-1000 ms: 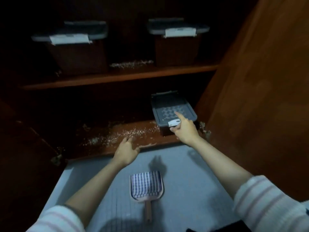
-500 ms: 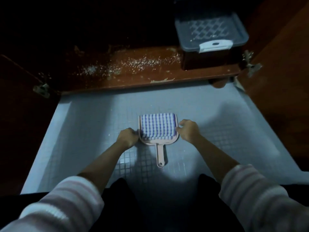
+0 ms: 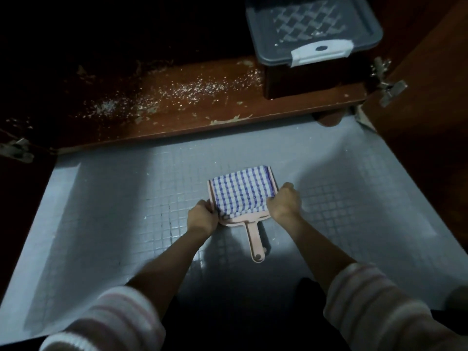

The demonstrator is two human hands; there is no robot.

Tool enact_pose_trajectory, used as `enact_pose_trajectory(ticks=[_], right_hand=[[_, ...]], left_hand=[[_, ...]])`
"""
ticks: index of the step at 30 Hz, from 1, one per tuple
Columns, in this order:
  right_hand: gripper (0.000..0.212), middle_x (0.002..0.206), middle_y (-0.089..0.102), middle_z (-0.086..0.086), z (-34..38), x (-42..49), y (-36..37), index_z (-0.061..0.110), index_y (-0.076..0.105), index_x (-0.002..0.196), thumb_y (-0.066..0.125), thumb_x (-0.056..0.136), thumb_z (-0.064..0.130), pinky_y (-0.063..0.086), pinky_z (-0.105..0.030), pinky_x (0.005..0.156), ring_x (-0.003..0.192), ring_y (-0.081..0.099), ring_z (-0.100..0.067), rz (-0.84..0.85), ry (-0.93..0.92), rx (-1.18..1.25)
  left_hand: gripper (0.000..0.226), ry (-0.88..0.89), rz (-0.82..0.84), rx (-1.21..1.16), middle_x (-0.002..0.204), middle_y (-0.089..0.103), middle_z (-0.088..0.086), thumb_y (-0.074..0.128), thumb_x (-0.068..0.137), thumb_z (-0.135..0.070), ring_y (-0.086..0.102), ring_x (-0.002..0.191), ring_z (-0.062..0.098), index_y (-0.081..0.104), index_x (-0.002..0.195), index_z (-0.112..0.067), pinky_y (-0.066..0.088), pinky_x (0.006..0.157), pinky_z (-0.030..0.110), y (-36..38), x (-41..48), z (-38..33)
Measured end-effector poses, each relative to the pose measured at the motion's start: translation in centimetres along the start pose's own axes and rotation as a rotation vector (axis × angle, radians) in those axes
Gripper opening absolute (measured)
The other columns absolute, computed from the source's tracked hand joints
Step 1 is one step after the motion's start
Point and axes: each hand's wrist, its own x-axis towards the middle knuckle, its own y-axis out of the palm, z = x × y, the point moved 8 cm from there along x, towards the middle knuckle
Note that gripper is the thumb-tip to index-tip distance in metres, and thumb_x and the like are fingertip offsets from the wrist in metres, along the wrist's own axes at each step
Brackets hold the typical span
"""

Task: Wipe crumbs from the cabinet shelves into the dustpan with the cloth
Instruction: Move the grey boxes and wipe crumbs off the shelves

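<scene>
Picking up the tools, by my read; wiping not yet begun. Crumbs (image 3: 192, 89) cover the bottom shelf (image 3: 278, 107), left and middle, up to its front edge. Mid-floor (image 3: 101, 198): left hand (image 3: 202, 216) curls on the dustpan (image 3: 254, 236)'s left wall, folded checked cloth (image 3: 241, 193) lies inside, and right hand (image 3: 283, 201) curls on the right wall. Whether either also pinches cloth, cannot tell. Next likely needs the pan at the shelf's front edge and one hand freed for the cloth.

Tiled floor (image 3: 114, 198) bears the dustpan (image 3: 254, 236) — shelf (image 3: 278, 107) carries crumbs (image 3: 192, 89), a container (image 3: 314, 29).
</scene>
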Motion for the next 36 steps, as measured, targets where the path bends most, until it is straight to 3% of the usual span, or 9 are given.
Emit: enact_pose_trajectory(ticks=[3, 5, 9, 16, 22, 26, 31, 33, 36], right_hand=[[0.044, 0.128, 0.052, -0.022, -1.3, 1.2, -2.7, -0.005, 0.041, 0.125, 0.059, 0.088, 0.01, 0.043, -0.036, 0.093, 0.118, 0.051, -0.036, -0.021, 0.013, 0.014], [0.036, 0.124, 0.055, -0.024, -2.8, 2.2, -5.1, -0.005, 0.044, 0.119, 0.056, 0.087, 0.005, 0.045, -0.038, 0.091, 0.115, 0.053, -0.038, -0.062, 0.031, 0.048], [0.034, 0.125, 0.054, -0.025, -5.4, 3.0, -8.0, -0.007, 0.045, 0.12, 0.052, 0.088, -0.001, 0.045, -0.036, 0.089, 0.115, 0.053, -0.037, -0.099, 0.115, 0.119], [0.034, 0.126, 0.054, -0.023, -7.7, 3.4, -7.9, -0.006, 0.047, 0.121, 0.05, 0.089, 0.005, 0.043, -0.032, 0.087, 0.116, 0.053, -0.035, -0.072, 0.188, 0.15], [0.034, 0.123, 0.057, -0.021, -6.3, 4.3, -10.4, -0.005, 0.048, 0.122, 0.05, 0.091, 0.008, 0.039, -0.027, 0.075, 0.11, 0.057, -0.032, -0.108, 0.191, 0.251], [0.033, 0.122, 0.058, -0.019, -2.4, 6.1, -16.2, -0.004, 0.051, 0.12, 0.052, 0.091, 0.013, 0.038, -0.026, 0.076, 0.112, 0.055, -0.031, -0.207, 0.083, 0.305], [0.02, 0.114, 0.062, -0.016, 2.5, 7.3, -24.3, 0.003, 0.062, 0.105, 0.052, 0.089, 0.009, 0.042, -0.03, 0.09, 0.11, 0.056, -0.033, -0.291, -0.094, 0.371], [0.017, 0.116, 0.061, -0.015, 3.9, 7.9, -27.1, 0.008, 0.063, 0.102, 0.055, 0.087, 0.014, 0.043, -0.031, 0.092, 0.112, 0.056, -0.033, -0.334, -0.147, 0.369], [0.031, 0.122, 0.059, -0.014, 5.2, 8.8, -29.2, 0.007, 0.059, 0.117, 0.057, 0.089, 0.019, 0.042, -0.028, 0.087, 0.112, 0.055, -0.032, -0.339, -0.176, 0.346]], left_hand=[[0.024, 0.03, 0.039, -0.023, 0.107, 0.065, 0.021, 0.055, 0.092, -0.021, 0.059, 0.103, 0.034, 0.058, 0.101, 0.002, 0.044, 0.082, 0.032, 1.6, -0.3, -2.7], [0.015, 0.079, 0.074, -0.054, 0.103, 0.066, 0.02, 0.058, 0.09, -0.02, 0.061, 0.099, 0.034, 0.057, 0.086, -0.006, 0.046, 0.082, 0.033, 3.1, -0.5, -5.2], [0.028, 0.125, 0.123, -0.142, 0.095, 0.068, 0.021, 0.063, 0.086, -0.013, 0.065, 0.091, 0.035, 0.042, 0.068, -0.019, 0.053, 0.083, 0.041, 5.2, -0.4, -8.3], [0.011, 0.15, 0.205, -0.084, 0.102, 0.066, 0.014, 0.06, 0.088, -0.014, 0.063, 0.097, 0.03, 0.05, 0.084, -0.01, 0.051, 0.086, 0.034, 7.2, 0.4, -10.5], [0.021, 0.128, 0.396, -0.13, 0.064, 0.064, 0.006, 0.049, 0.095, -0.013, 0.055, 0.041, 0.007, 0.063, 0.082, -0.005, 0.043, 0.042, 0.015, 5.9, 0.3, -11.2], [0.033, 0.132, 0.362, -0.124, 0.069, 0.063, 0.01, 0.048, 0.096, -0.019, 0.058, 0.056, 0.015, 0.061, 0.068, -0.008, 0.048, 0.051, 0.019, 0.9, 0.6, -13.9], [0.02, 0.165, 0.348, -0.302, 0.081, 0.065, 0.009, 0.045, 0.098, -0.017, 0.059, 0.068, 0.019, 0.059, 0.088, -0.006, 0.046, 0.061, 0.025, -5.8, 0.4, -18.4], [0.018, 0.209, 0.311, -0.319, 0.083, 0.065, 0.009, 0.045, 0.098, -0.016, 0.06, 0.069, 0.018, 0.059, 0.093, -0.006, 0.049, 0.057, 0.024, -8.0, 0.5, -20.6], [0.02, 0.213, 0.229, -0.402, 0.072, 0.06, 0.009, 0.043, 0.099, -0.016, 0.055, 0.055, 0.017, 0.056, 0.089, -0.005, 0.045, 0.041, 0.019, -10.4, 1.2, -23.1]])
